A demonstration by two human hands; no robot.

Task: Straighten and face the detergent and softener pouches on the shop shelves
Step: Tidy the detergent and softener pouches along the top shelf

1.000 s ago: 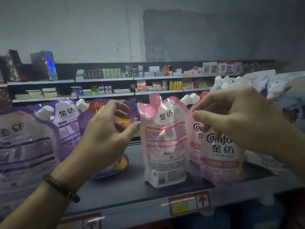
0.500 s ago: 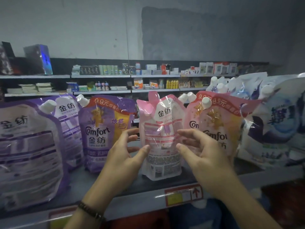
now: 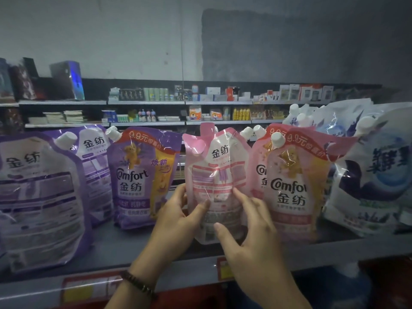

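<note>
A pink softener pouch [image 3: 219, 166] stands upright in the middle of the grey shelf [image 3: 133, 244], its back label toward me. My left hand [image 3: 178, 219] grips its lower left edge, thumb on the front. My right hand [image 3: 252, 228] holds its lower right side, fingers curled on the front. A purple Comfort pouch [image 3: 140, 175] stands to its left, front facing out. Two pink Comfort pouches [image 3: 296, 186] stand to its right, one behind the other.
Two large purple pouches [image 3: 40, 197] fill the shelf's left end, backs outward. White and blue detergent pouches [image 3: 376, 175] crowd the right end. Price tags [image 3: 225, 269] sit on the shelf's front rail. Another aisle's shelves [image 3: 147, 102] of small goods run behind.
Both hands have come down from the pouches' tops and closed on the lower sides of the middle pink pouch, which they were only reaching for half a second ago.
</note>
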